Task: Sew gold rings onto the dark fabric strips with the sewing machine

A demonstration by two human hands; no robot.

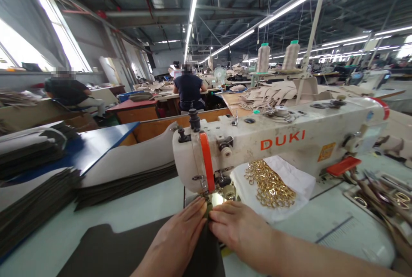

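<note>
At the needle end of a white sewing machine (244, 141), my left hand (180, 234) and my right hand (240, 229) meet with fingertips almost touching. Between them they grip a dark grey-brown fabric panel (125, 247), which spreads left across the table and down toward me. My left fingers are closed together on its edge, just below the presser foot. The right hand's fingers are bent and pressed together on the same panel. A lamp lights the spot from behind my fingertips. The needle tip and the gripped edge are largely hidden.
Gold metal rings (272, 184) lie on a white cloth (304, 182) right of the needle. Stacked panels (128, 174) lie on the left. Straps and rings fill a tray (380, 202) at far right. Thread cones (263, 59) stand behind. Two seated people work farther off.
</note>
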